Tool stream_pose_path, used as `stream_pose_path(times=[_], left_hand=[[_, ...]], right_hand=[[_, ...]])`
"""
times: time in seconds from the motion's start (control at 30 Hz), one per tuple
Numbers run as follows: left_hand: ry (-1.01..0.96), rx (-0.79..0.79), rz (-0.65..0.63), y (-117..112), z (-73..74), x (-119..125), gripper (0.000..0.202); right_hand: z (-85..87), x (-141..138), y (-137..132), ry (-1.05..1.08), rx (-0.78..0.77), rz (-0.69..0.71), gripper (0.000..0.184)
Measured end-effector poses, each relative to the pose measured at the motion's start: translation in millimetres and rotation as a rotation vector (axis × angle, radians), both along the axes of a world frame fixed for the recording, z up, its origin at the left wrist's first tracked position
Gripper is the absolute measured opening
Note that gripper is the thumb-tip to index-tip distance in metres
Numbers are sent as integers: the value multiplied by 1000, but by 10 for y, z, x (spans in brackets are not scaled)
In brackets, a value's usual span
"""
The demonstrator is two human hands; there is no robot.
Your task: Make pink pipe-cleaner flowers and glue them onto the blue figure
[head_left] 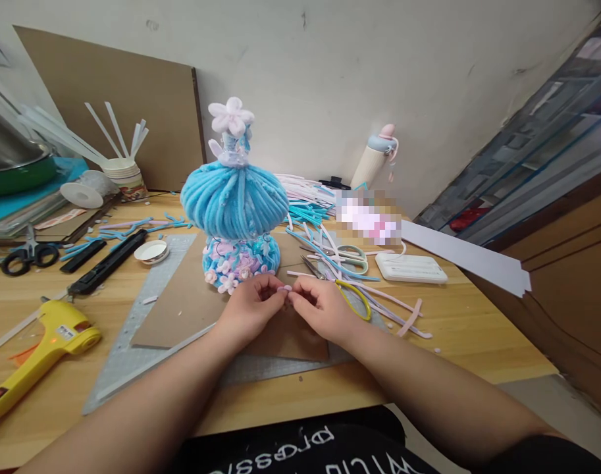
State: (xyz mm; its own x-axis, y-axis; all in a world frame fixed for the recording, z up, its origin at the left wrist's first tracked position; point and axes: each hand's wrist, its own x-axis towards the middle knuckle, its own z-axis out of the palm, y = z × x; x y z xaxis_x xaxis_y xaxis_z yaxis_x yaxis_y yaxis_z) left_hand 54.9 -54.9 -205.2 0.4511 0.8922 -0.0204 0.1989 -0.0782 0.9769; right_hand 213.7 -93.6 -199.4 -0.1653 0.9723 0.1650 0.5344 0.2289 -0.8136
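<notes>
My left hand (251, 306) and my right hand (320, 306) meet fingertip to fingertip over a brown cardboard sheet (182, 309). Both pinch a small pink fuzzy piece (284, 288) between them. Just behind the hands stands a blue pipe-cleaner figure (235, 197) with a puffed skirt, a flowered base and a pale pink flower on top. A loop of yellow pipe cleaner (355, 297) lies beside my right hand.
A yellow glue gun (43, 349) lies front left. Black scissors (26, 253), a black knife (107, 263), a white lid (151, 251) and a cup of sticks (125, 174) sit left. Loose pipe cleaners (320, 230), a white case (411, 268) and a bottle (376, 158) sit right.
</notes>
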Motion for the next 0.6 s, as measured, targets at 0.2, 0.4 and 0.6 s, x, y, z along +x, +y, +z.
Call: stream_pose_path(times=[0.2,0.4,0.6], left_hand=[[-71,-115,-23,14,-6,0,18],[-258,-289,8,4,34,22,25],[-10,-72,-14,12,1,-1,20]], right_hand=[[20,67,19,-71,69,66,17],[-37,27,5,43,20,-73,18],[-13,24,-11,-76,61,10,19]])
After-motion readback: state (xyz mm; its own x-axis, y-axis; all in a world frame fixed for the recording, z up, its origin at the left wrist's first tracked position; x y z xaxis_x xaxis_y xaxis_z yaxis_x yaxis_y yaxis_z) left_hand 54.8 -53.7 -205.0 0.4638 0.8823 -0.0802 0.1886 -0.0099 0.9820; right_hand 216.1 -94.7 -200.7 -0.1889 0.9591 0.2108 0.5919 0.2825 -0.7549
